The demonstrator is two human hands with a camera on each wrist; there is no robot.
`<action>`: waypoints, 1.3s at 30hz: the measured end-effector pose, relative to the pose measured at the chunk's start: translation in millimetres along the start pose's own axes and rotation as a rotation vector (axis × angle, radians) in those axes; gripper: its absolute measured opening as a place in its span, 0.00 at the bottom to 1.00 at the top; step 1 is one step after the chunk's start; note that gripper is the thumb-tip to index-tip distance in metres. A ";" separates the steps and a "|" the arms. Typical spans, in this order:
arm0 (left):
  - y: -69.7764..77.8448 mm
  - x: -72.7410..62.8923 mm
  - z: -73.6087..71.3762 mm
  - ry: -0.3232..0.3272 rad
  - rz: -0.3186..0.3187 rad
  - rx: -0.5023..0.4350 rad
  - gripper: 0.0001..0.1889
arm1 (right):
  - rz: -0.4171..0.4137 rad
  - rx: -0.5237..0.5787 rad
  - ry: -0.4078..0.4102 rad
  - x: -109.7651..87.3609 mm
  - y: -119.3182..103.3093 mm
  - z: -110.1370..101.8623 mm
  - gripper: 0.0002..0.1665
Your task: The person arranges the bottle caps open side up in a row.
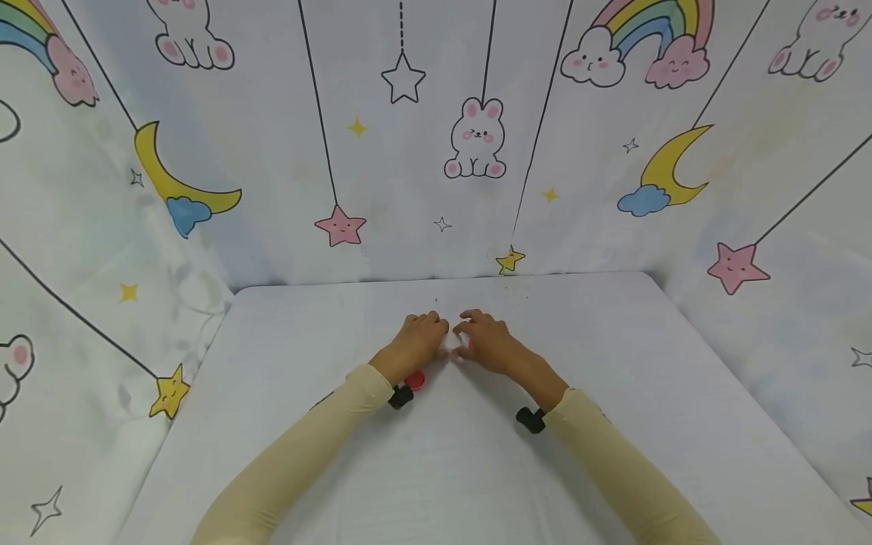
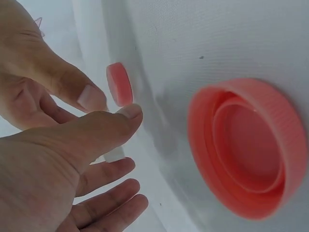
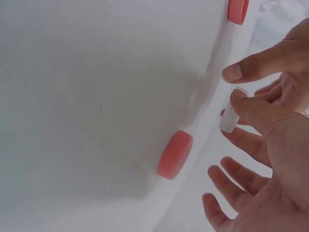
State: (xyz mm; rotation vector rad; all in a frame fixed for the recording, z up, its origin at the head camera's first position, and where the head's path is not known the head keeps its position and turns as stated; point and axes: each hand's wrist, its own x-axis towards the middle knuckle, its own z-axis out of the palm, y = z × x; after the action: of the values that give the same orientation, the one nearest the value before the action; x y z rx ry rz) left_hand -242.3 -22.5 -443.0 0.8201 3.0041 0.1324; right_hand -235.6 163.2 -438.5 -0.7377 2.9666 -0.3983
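Note:
My right hand (image 1: 493,344) pinches a small translucent white piece (image 3: 231,116) between thumb and index finger, its other fingers loosely spread. My left hand (image 1: 418,338) is close against the right, its thumb (image 3: 241,71) just above the piece and apart from it in the right wrist view. Whether its other fingers touch the piece is hidden. A red ribbed screw cap (image 2: 246,145) lies hollow side up beside my left wrist. Another red cap (image 3: 175,154) rests on the table near my right hand, mostly covered by it in the head view.
The table (image 1: 409,469) has a white cloth over it. Hanging cloth (image 1: 272,151) with rabbits, stars and moons surrounds its back and sides. A black wrist device (image 1: 400,397) sits at the left cuff, another device (image 1: 530,420) at the right.

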 end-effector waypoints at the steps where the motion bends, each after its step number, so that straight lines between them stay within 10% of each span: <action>1: -0.7 -0.8 0.2 -0.001 -0.001 -0.004 0.24 | -0.005 0.004 0.002 -1.1 0.3 -1.2 0.25; 24: 2.4 -17.7 -4.4 0.044 0.031 -0.262 0.24 | -0.022 0.173 -0.015 -16.8 -1.6 -12.7 0.25; 39: 7.6 -19.4 2.3 0.092 0.057 -0.243 0.21 | 0.013 0.225 -0.047 -23.3 -4.3 -11.2 0.26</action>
State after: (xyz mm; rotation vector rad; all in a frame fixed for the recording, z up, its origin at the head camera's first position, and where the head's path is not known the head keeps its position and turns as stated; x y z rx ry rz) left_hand -221.6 -25.6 -444.5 0.8954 2.9654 0.5389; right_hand -214.4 173.1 -426.7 -0.6914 2.8177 -0.6894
